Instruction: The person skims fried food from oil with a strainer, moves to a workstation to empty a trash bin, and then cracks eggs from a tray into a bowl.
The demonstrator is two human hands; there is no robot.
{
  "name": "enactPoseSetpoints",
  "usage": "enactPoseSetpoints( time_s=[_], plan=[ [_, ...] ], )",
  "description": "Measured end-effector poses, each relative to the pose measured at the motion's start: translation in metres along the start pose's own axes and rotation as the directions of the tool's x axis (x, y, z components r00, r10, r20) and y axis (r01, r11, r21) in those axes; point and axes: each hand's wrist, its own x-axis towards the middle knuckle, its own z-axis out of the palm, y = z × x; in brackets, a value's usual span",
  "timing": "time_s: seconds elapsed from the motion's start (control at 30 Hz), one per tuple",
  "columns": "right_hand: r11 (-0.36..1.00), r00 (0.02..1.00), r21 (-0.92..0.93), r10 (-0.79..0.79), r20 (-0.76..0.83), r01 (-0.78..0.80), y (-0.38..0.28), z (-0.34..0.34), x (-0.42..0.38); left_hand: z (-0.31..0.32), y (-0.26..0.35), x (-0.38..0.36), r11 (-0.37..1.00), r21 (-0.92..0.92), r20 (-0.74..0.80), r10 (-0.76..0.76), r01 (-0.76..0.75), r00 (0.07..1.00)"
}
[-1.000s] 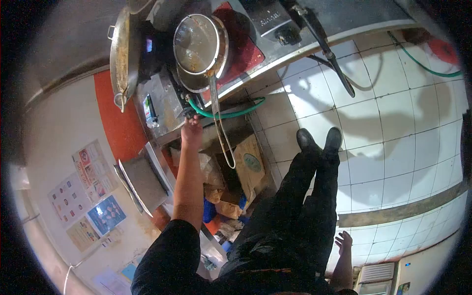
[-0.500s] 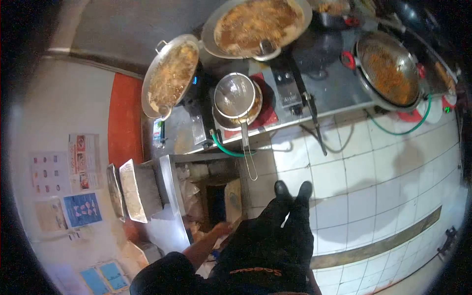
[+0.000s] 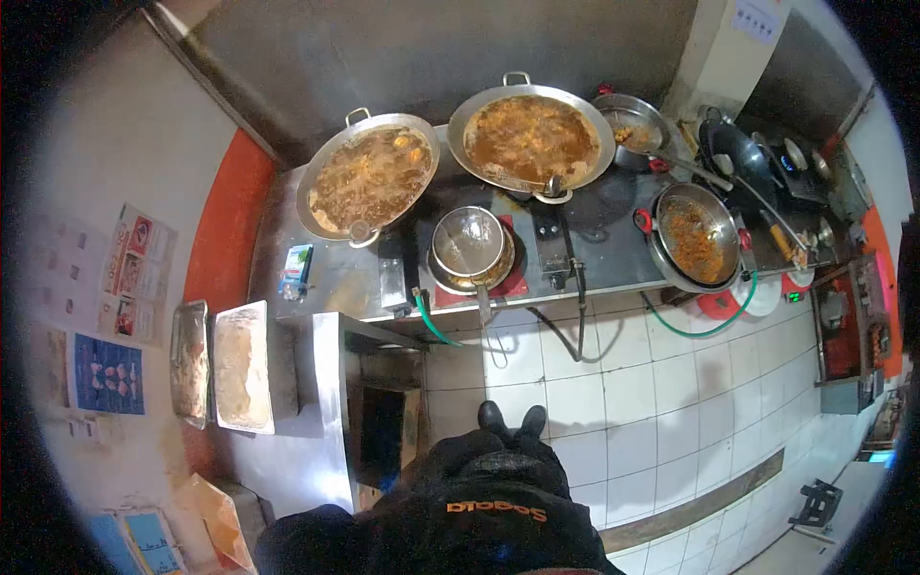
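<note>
Neither of my hands shows; the dark sleeve [image 3: 307,537] on my left side enters at the bottom, and the rest of that arm is hidden. Ahead, a wide wok [image 3: 369,177] holds food in bubbling brown liquid. A second wok [image 3: 532,139] beside it is filled much the same way. In front of them a round mesh strainer [image 3: 468,240] rests over a bowl, its handle jutting past the counter edge. Farther right, a steel strainer pan [image 3: 692,240] with red grips holds orange-brown bits.
Two rectangular trays [image 3: 247,369] stand on a steel side table [image 3: 321,422] to the left. Gas hoses [image 3: 580,326] hang off the stove counter [image 3: 613,254]. A black wok [image 3: 738,158] and ladles lie at the right. White tiles [image 3: 632,393] cover the floor.
My view has risen and shifted, bringing in the back wall and the right end of the counter. My left hand, earlier by the shelf under the side table, is out of sight.
</note>
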Motion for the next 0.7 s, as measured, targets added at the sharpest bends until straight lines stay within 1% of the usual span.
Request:
enactPoseSetpoints(
  time_s=[0.1, 0.17, 0.2, 0.23, 0.27, 0.3, 0.37, 0.43, 0.47, 0.53, 0.57, 0.63, 0.67, 0.7],
  plan=[
    [0.998, 0.998, 0.005, -0.061, -0.027, 0.061, -0.008, 0.001, -0.014, -0.031, -0.004, 0.02, 0.984, 0.181, -0.033, 0.007, -0.001, 0.999],
    [0.995, 0.994, 0.003, -0.097, -0.047, 0.098, -0.012, 0.0, -0.023, -0.073, 0.009, 0.038, 0.93, 0.368, -0.08, 0.01, 0.02, 0.997],
    [0.994, 0.992, 0.001, -0.113, -0.059, 0.114, -0.013, 0.0, -0.028, -0.103, 0.024, 0.043, 0.9, 0.433, -0.124, 0.01, 0.045, 0.992],
    [0.992, 0.989, -0.005, -0.127, -0.07, 0.127, -0.012, -0.002, -0.033, -0.132, 0.045, 0.041, 0.882, 0.465, -0.169, 0.003, 0.077, 0.986],
    [0.99, 0.987, -0.015, -0.14, -0.074, 0.139, -0.01, -0.004, -0.038, -0.165, 0.075, 0.031, 0.906, 0.403, -0.209, -0.045, 0.128, 0.977],
    [0.988, 0.985, -0.025, -0.153, -0.081, 0.152, -0.008, -0.007, -0.041, -0.176, 0.072, 0.051, 0.866, 0.498, -0.279, 0.124, 0.034, 0.952],
    [0.982, 0.981, -0.082, -0.178, -0.082, 0.171, -0.008, -0.012, -0.048, -0.212, 0.097, 0.06, 0.843, 0.538, -0.226, 0.154, -0.008, 0.962],
    [0.969, 0.975, -0.153, -0.209, -0.074, 0.196, -0.012, -0.015, -0.051, -0.238, 0.145, 0.022, 0.893, 0.451, -0.316, 0.174, -0.014, 0.933],
    [0.959, 0.971, -0.191, -0.226, -0.072, 0.209, -0.013, -0.019, -0.053, -0.235, 0.15, 0.026, 0.898, 0.439, -0.323, 0.175, -0.017, 0.93],
    [0.933, 0.961, -0.269, -0.267, -0.069, 0.239, -0.019, -0.027, -0.055, -0.228, 0.159, 0.043, 0.931, 0.316, -0.376, 0.299, -0.182, 0.877],
    [0.916, 0.955, -0.307, -0.289, -0.065, 0.257, -0.024, -0.031, -0.055, -0.221, 0.164, 0.052, 0.931, 0.313, -0.379, 0.303, -0.187, 0.874],
    [0.872, 0.937, -0.385, -0.347, -0.047, 0.303, -0.036, -0.038, -0.055, -0.198, 0.166, 0.074, 0.918, 0.292, -0.342, 0.361, -0.267, 0.868],
    [0.842, 0.924, -0.426, -0.381, -0.038, 0.33, -0.049, -0.039, -0.056, -0.183, 0.162, 0.092, 0.917, 0.294, -0.341, 0.366, -0.272, 0.866],
    [0.826, 0.917, -0.448, -0.398, -0.034, 0.342, -0.058, -0.039, -0.058, -0.165, 0.156, 0.113, 0.806, 0.44, -0.218, 0.524, -0.396, 0.823]
  ],
)
